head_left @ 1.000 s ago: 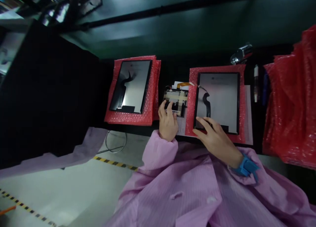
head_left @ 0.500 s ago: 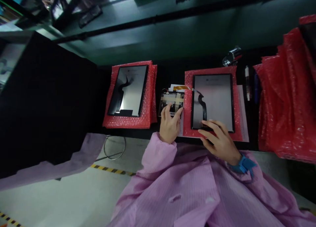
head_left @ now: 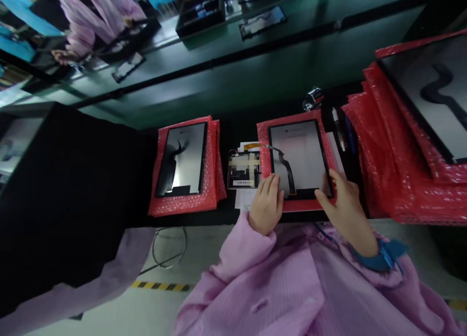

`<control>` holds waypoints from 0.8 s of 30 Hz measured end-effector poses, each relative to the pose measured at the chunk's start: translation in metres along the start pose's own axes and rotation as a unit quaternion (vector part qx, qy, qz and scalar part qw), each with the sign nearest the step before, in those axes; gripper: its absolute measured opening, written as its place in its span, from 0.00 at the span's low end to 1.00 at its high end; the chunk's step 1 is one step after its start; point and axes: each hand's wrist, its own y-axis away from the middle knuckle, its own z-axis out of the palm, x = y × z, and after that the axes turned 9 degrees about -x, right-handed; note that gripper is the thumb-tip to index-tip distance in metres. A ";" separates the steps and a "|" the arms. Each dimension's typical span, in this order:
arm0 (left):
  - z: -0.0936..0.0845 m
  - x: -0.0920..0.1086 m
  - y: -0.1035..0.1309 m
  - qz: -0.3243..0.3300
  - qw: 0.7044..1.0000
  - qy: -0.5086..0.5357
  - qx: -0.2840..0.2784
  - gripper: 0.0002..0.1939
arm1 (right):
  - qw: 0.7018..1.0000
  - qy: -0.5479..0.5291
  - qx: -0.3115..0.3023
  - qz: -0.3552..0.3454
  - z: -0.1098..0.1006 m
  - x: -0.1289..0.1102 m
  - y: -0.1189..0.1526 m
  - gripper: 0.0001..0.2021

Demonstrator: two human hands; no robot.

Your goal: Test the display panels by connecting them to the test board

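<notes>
A grey display panel (head_left: 302, 156) with a black lower edge lies on red bubble wrap (head_left: 262, 131). Its ribbon cable runs left to a small circuit board (head_left: 243, 168) with tape across it. My left hand (head_left: 266, 203) rests at the panel's lower left corner, its fingers close together; whether they pinch the edge is hidden. At the lower right corner is my right hand (head_left: 346, 209), thumb and forefinger apart, touching the panel's edge. Both hands are near the table's front edge.
Another panel (head_left: 189, 153) lies on red wrap at the left. At the right are stacked red bags (head_left: 386, 170) with a panel (head_left: 438, 92) on top, a pen (head_left: 339, 129) and a metal cylinder (head_left: 313, 99). A co-worker (head_left: 98, 14) is across the bench.
My left hand has left the circuit board for the panel's lower left corner. My right hand has moved from the bottom edge to the right corner. The view has shifted.
</notes>
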 end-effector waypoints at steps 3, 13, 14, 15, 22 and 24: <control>0.001 0.006 0.002 -0.018 1.000 0.019 -0.003 0.21 | 0.986 -0.142 -0.026 0.090 -0.009 -0.005 -0.004 0.32; -0.069 -0.003 -0.047 -0.151 0.886 0.434 0.066 0.23 | 0.951 -0.233 -0.088 -0.182 -0.031 -0.116 0.005 0.23; -0.074 -0.002 -0.054 -0.139 0.854 0.493 0.095 0.23 | 0.940 -0.242 -0.118 -0.212 -0.024 -0.122 0.002 0.23; -0.078 -0.001 -0.059 -0.134 0.820 0.546 0.106 0.23 | 0.928 -0.260 -0.143 -0.223 -0.016 -0.126 -0.001 0.23; -0.095 -0.012 -0.064 -0.220 0.758 0.607 0.094 0.17 | 0.957 -0.244 -0.147 -0.050 0.048 -0.115 -0.024 0.32; -0.097 -0.015 -0.063 -0.237 0.745 0.615 0.100 0.15 | 0.953 -0.233 -0.172 -0.090 0.054 -0.116 -0.023 0.35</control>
